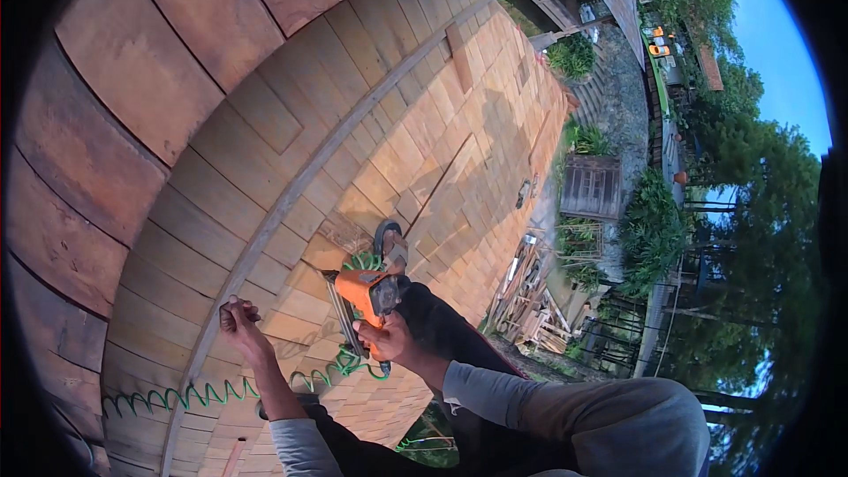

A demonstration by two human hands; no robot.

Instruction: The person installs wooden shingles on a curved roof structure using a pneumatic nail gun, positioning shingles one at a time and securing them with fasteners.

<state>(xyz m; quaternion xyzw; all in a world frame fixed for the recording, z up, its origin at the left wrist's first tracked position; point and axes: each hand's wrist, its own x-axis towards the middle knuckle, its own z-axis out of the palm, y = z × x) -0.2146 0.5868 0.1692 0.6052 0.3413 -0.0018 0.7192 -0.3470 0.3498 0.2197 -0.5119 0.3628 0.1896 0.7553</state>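
Both my hands are closed: my right hand (393, 341) grips the handle of an orange nail gun (357, 288); my left hand (239, 319) curls into a loose fist over or beside a wooden batten (283, 208), and I cannot tell whether it holds anything. The gun's body lies just ahead of my right hand, the nearer one; its long axis runs crosswise, nose toward the batten.

Holding left hand (239, 316) curled, apparently in a loose fist. Gripping with right hand (389, 340), bending its fingers (368, 331) inward. Slanting left forearm (277, 387) up and leftward, stretching right forearm (481, 391) leftward and slightly up.
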